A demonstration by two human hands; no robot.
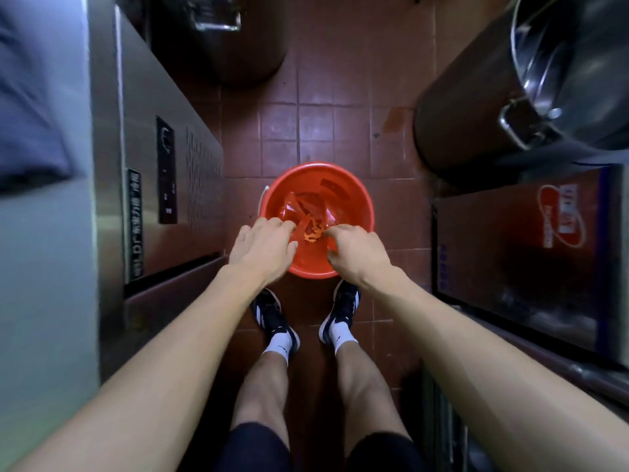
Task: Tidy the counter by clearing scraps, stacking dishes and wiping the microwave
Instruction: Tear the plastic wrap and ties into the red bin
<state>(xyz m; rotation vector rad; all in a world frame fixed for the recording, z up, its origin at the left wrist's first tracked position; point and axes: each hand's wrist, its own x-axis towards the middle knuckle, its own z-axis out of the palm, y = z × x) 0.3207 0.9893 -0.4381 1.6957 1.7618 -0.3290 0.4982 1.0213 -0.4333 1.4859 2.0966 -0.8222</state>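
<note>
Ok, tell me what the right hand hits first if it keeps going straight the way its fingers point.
Probably the orange scraps just off the right hand fingertips, inside the red bucket. Depth is unclear from above, so it may pass over them.

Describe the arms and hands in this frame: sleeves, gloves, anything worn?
Both forearms are bare up to the frame edge, with no sleeves in view. The left hand and right hand have no gloves, and no rings, watch or wristbands show.

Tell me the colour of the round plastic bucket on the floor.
The round plastic bucket is bright orange-red, seen in the head view.
</note>
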